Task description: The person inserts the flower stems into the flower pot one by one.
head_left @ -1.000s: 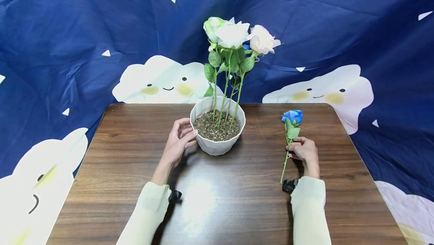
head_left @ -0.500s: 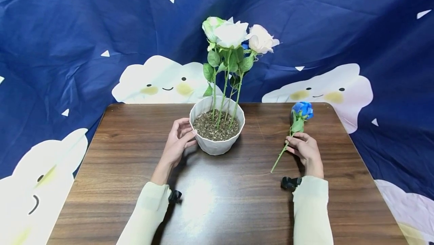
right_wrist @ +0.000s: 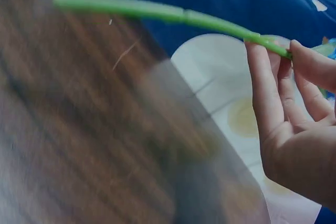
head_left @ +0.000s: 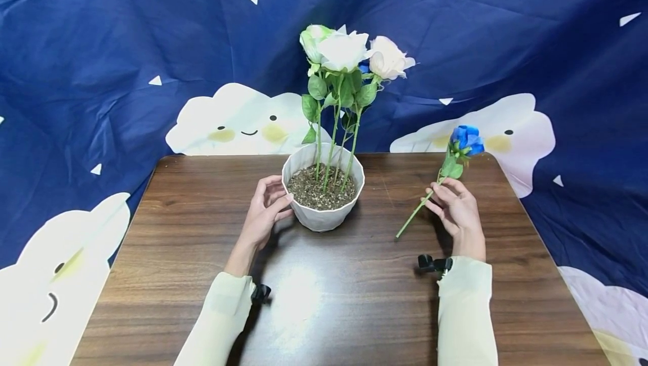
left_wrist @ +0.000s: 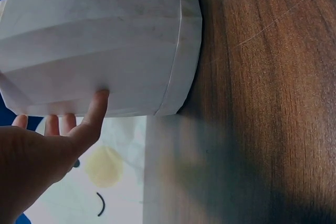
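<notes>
In the head view, my right hand (head_left: 458, 208) pinches the stem of a blue rose (head_left: 467, 140) between thumb and fingers, above the table's right side. The bloom points up and right; the bare stem end slants down left, free of the table. The right wrist view shows the green stem (right_wrist: 131, 8) at my fingertips. My left hand (head_left: 264, 211) touches the left side of a white faceted flower pot (head_left: 321, 218), thumb toward me and fingers farther round. In the left wrist view, the thumb tip lies against the pot's wall (left_wrist: 105, 40). Soil (head_left: 324, 189) fills the pot.
Several roses stand upright in the pot, among them a white rose (head_left: 343, 51), a pale pink rose (head_left: 388, 59) and a greenish one (head_left: 313, 43). A blue bloom shows partly behind them. The brown wooden table (head_left: 354, 298) ends at a blue cloth backdrop (head_left: 126, 28).
My right hand has lifted the blue rose off the table, tilting its bloom up and right while the stem end swings left and up. My left hand stays at the pot.
</notes>
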`<state>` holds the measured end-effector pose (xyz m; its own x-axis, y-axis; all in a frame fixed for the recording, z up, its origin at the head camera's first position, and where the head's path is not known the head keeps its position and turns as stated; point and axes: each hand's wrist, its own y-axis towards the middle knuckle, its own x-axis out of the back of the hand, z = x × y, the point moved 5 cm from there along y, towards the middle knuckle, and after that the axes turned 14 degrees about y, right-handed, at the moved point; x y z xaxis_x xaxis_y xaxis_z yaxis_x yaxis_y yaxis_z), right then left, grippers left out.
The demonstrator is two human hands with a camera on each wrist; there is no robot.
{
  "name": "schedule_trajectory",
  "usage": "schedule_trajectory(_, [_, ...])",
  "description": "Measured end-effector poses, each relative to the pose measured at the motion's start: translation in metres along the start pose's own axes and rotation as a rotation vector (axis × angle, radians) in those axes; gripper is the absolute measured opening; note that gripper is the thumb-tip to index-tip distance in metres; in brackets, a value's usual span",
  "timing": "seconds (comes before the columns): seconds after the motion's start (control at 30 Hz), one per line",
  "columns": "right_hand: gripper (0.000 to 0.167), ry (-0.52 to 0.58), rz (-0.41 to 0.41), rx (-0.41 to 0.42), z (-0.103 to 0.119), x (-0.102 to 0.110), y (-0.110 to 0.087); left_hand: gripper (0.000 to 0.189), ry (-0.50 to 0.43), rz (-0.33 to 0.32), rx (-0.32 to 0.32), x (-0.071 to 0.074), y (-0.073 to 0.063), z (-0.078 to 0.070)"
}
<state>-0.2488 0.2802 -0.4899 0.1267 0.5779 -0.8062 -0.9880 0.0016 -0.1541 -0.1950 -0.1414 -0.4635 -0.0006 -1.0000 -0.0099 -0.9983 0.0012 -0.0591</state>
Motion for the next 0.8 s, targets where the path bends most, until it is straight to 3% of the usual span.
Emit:
schedule_trajectory(0.33, [0.018, 0.117, 0.059, 0.047, 0.006, -0.024, 0.0, 0.055, 0.001, 0.003, -0.001, 0.0, 0.0, 0.0])
schedule_trajectory(0.8, [0.015, 0.098, 0.107, 0.097, 0.009, -0.056, 0.003, 0.054, -0.004, -0.001, 0.003, 0.0, 0.001, 0.001])
